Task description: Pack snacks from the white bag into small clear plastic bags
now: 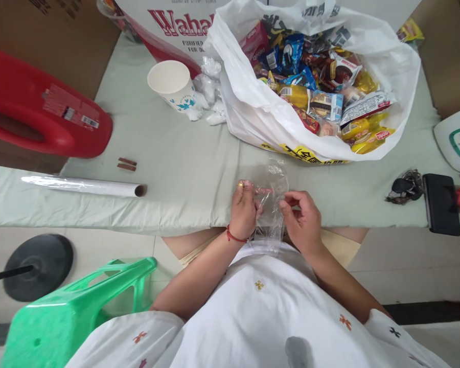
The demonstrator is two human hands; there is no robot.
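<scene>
A clear, crinkled plastic bag (275,204) hangs between my two hands at the front edge of the cloth-covered table. My left hand (244,208), with a red string at its wrist, is closed on the left side of the bag, thumb on top. On the right side, my right hand (299,214) pinches the plastic between thumb and index finger, the other fingers curled. Beyond them stands a large white bag (249,112) full of wrapped snacks (310,99).
A paper cup (170,84) and small plastic bundles (209,89) stand behind left. Further left are a clear-wrapped roll (88,185), two brown strips (127,163) and a red jug (76,120). Keys (406,186) and a black phone (440,202) lie right. A green stool (72,306) is below left.
</scene>
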